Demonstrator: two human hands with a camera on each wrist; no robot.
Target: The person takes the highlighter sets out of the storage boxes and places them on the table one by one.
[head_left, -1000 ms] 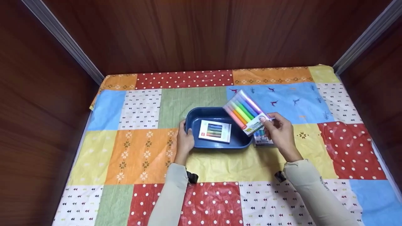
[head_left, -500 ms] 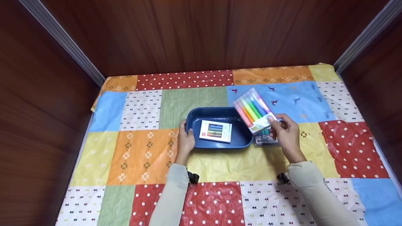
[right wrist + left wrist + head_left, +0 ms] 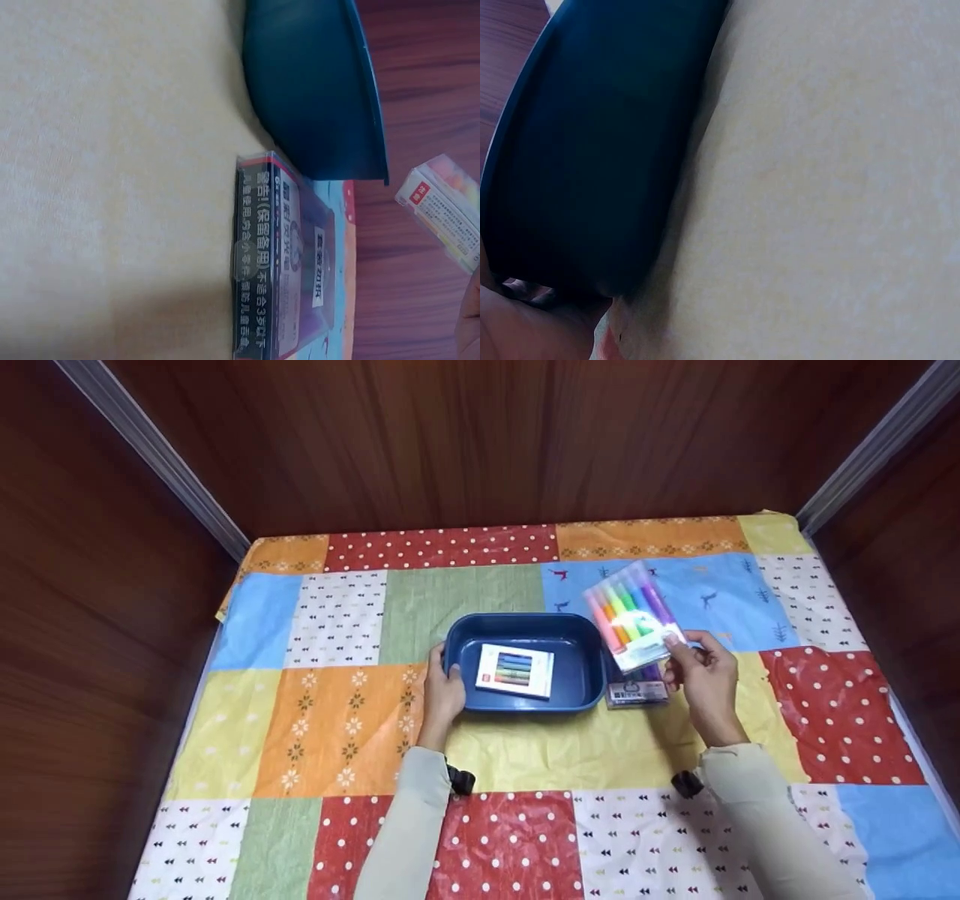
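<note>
My left hand (image 3: pixel 444 694) grips the left end of a dark blue plastic tray (image 3: pixel 579 679), its thumb at the rim. A small white box (image 3: pixel 514 671) with a picture of coloured sticks lies flat in the tray. Between thumb and fingers, my right hand (image 3: pixel 709 688) pinches the lower right corner of a clear pack of highlighters (image 3: pixel 622 607), raised and tilted beside the tray's right end. Below it, a second clear pack (image 3: pixel 637 694) with a printed label lies on the cloth, close against the tray; the raised pack partly covers it in the head view.
A patchwork-patterned tablecloth (image 3: pixel 345 712) covers the table. Brown wood-grain panels (image 3: pixel 450 442) stand behind and at both sides, with metal strips (image 3: pixel 161 457) at the corners.
My right hand has moved right with the highlighter pack, which has swung more upright and away from over the tray, uncovering its right end. The left hand and tray stay put.
</note>
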